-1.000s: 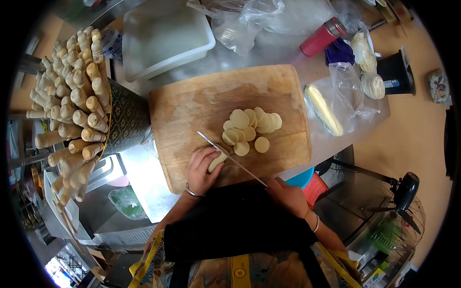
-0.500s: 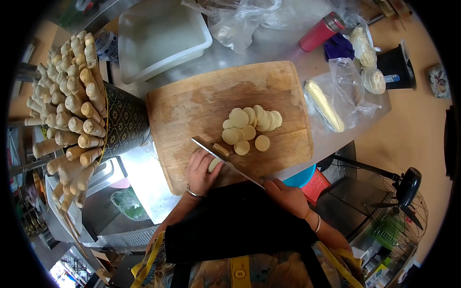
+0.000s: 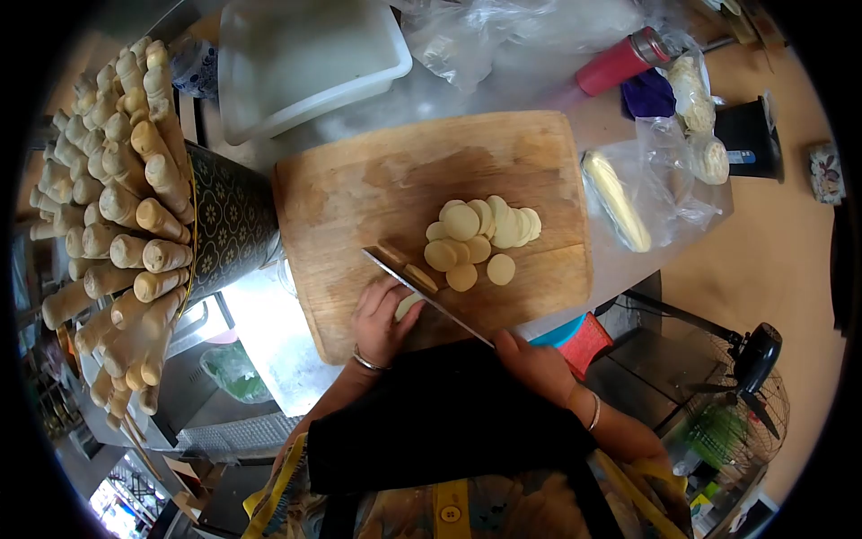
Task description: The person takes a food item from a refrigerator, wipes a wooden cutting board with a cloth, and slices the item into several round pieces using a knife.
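Observation:
My left hand [image 3: 381, 316] is closed round a pale, log-shaped piece of food [image 3: 409, 307] near the lower left of the cutting board [image 3: 359, 198]. In my right hand [image 3: 532, 364] is the handle of a knife [image 3: 442, 311]. Its blade slants up and left across the board, right beside my left fingers and the cut end of the log. A fresh slice [image 3: 420, 278] leans on the blade's far side. Farther right lies a loose heap of round pale slices [image 3: 462, 223], with one slice [image 3: 501, 269] apart from it.
Left of the board stands a patterned bin [image 3: 235, 216] packed with pale wooden-looking sticks [image 3: 117, 207]. A white plastic tub [image 3: 314, 63] is behind. A wrapped pale log [image 3: 618, 201] and a red flask [image 3: 620, 63] lie to the right. A fan [image 3: 754, 359] stands beyond the table edge.
The view has shifted slightly. The blade's tip end now sits a little farther from the left fingers, with the slice beside it pushed slightly away. Both hands keep their holds.

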Tool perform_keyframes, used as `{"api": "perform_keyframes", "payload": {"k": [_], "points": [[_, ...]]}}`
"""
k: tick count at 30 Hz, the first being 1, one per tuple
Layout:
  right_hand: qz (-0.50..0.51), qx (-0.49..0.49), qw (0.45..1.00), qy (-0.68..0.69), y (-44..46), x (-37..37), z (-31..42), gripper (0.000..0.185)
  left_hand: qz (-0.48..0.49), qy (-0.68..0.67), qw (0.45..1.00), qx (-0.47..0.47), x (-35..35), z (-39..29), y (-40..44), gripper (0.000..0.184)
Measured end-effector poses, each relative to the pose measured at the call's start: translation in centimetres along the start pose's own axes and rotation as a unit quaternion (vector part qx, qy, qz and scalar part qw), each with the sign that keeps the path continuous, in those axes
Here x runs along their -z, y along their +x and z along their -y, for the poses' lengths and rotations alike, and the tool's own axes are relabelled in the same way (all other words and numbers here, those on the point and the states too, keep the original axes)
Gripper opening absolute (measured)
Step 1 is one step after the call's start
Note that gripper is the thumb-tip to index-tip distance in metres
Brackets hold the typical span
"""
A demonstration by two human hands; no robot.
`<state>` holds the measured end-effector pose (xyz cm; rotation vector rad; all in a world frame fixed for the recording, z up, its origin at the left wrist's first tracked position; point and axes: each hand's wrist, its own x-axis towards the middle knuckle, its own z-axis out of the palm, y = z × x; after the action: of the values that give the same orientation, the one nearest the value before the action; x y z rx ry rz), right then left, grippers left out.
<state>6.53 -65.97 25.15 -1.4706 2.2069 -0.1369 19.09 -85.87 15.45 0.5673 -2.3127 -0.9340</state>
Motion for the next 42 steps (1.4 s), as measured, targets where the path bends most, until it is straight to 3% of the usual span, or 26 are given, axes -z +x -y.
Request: {"api": "perform_keyframes", "payload": {"k": [5, 7, 9, 11, 17, 24, 26, 29, 42], "points": [[0.059, -0.084, 0.991, 0.081, 2.8, -1.2, -0.2, 0.023, 0.024, -0.037, 0.999, 0.018, 0.1, 0.0, 0.2, 0.03], [0.057, -0.076, 0.989, 0.11, 3.2, -0.4, -0.9, 0.024, 0.034, -0.042, 0.999, 0.0, 0.2, 0.1, -0.2, 0.031], [0.053, -0.069, 0.988, 0.131, 3.1, 0.0, -1.3, 0.026, 0.0, -0.096, 0.994, 0.043, -0.1, -0.2, -0.2, 0.032], [-0.035, -0.059, 0.976, 0.206, 2.9, 0.1, -1.4, 0.025, -0.02, -0.09, 0.994, 0.058, -0.1, -0.9, 0.4, 0.032], [-0.105, -0.008, 0.946, 0.307, 1.9, 2.8, -2.1, 0.021, 0.0, -0.093, 0.995, 0.047, -0.1, -0.5, 0.1, 0.035], [-0.12, -0.011, 0.975, 0.187, -0.2, 2.0, -1.1, 0.018, -0.011, -0.086, 0.995, 0.058, 0.1, -1.3, -0.2, 0.033], [-0.005, -0.082, 0.988, 0.13, -0.8, 2.1, -0.4, 0.014, -0.008, -0.072, 0.996, 0.043, 0.1, -1.1, -0.2, 0.032], [0.012, -0.072, 0.993, 0.093, -1.4, 0.3, -1.0, 0.013, -0.009, -0.051, 0.998, 0.022, 0.0, -1.0, -0.2, 0.031], [0.032, -0.03, 0.997, 0.061, -0.6, 2.2, 0.5, 0.018, -0.001, -0.015, 1.0, 0.007, -0.1, -0.3, -0.4, 0.025]]}}
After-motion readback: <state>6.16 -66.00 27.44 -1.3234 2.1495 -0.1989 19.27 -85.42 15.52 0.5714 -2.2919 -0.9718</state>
